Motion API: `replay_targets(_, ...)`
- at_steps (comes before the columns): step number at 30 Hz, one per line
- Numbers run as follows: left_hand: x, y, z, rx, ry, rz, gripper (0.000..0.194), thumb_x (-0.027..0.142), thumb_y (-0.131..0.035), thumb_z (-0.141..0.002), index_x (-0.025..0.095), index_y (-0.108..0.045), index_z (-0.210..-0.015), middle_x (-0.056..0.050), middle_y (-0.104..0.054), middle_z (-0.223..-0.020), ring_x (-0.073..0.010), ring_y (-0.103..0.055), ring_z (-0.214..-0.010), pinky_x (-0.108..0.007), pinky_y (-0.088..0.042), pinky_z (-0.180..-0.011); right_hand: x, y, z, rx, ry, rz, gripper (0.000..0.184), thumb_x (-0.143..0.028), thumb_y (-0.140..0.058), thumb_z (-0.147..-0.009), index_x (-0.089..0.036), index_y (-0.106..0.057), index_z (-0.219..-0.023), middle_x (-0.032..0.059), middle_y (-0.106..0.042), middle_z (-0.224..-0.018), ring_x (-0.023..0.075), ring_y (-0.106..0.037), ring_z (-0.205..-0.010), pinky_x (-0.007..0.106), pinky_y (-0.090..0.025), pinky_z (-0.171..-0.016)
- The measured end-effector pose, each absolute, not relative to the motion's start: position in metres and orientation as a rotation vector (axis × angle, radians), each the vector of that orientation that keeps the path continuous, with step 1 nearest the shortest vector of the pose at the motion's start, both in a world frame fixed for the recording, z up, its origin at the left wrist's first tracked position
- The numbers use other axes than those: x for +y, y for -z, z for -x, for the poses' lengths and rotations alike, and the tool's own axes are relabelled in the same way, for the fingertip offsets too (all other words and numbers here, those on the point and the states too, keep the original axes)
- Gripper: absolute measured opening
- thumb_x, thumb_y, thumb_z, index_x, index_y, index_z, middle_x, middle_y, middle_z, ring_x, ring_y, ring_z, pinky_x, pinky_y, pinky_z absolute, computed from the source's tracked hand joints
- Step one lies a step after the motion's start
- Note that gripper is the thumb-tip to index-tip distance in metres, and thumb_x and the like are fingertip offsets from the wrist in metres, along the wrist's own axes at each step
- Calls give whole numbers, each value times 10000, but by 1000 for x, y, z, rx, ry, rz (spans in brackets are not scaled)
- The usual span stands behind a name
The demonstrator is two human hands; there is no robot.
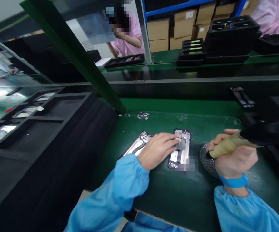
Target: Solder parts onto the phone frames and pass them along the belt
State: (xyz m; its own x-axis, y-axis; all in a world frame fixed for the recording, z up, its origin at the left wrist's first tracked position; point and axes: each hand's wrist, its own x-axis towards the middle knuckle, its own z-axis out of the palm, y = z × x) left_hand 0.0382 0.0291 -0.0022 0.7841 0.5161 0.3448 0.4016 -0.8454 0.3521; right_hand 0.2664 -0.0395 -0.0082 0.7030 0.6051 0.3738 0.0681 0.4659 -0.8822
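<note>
Seemingly for control, the right hand [237, 159] clasps a wrapped handle [226, 146], while the left hand [156, 149], grip unclear, hovers over a phone [184, 154].

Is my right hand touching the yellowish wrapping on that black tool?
Touching. The head view shows your right hand closed around the yellowish wrapping, fingers along its far side and palm against the near side.

On the worktop [173, 196], one phone [185, 151], partly under the left hand [155, 149], marks the middle of the clock. Another phone [136, 144] is at 9 o'clock, with a tray stack [81, 135] past it. A board [143, 115] sits at 10 o'clock. The right hand [234, 159], wrapped around a tool [228, 144], is at 3 o'clock. Boxes [158, 29] sit far behind, at 12 o'clock
</note>
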Motion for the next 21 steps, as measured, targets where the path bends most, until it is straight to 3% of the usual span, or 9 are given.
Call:
replay_targets(5, 73, 20, -89, 769, -582, -2821, 245, 183, -648, -1009, 184, -697, -1249, -69, -696, -1349, -262, -631, -1270, -422, -527, -1048, -39, 12, -267, -787, -323, 1007, 582, -748, -537, -911, -184, -628, -1021, 14, -563, -640, 212, -530, -415, 348, -432, -368)
replay_targets(13, 73, 41, -74, 620, -644, -2651, 243, 243, -652, -1020, 226, -711, -1255, -55, -693, -1378, -202, -633, -1318, -384, -517, -1121, -39, 13, -267, -806, -301, 1011, 564, -730, -516, -937, -187, -635, -1028, 16, -570, -639, 214, -536, -417, 349, -440, -380)
replay_targets(21, 73, 47, -76, 637, -602, -2678, 246, 231, -658, -1014, 232, -731, -1248, -66, -675, -1404, -217, -628, -1336, -400, -526, -1139, -41, 14, -267, -797, -329, 1016, 567, -732, -512, -935, -186, -617, -1043, 9, -559, -652, 217, -526, -424, 361, -435, -380)
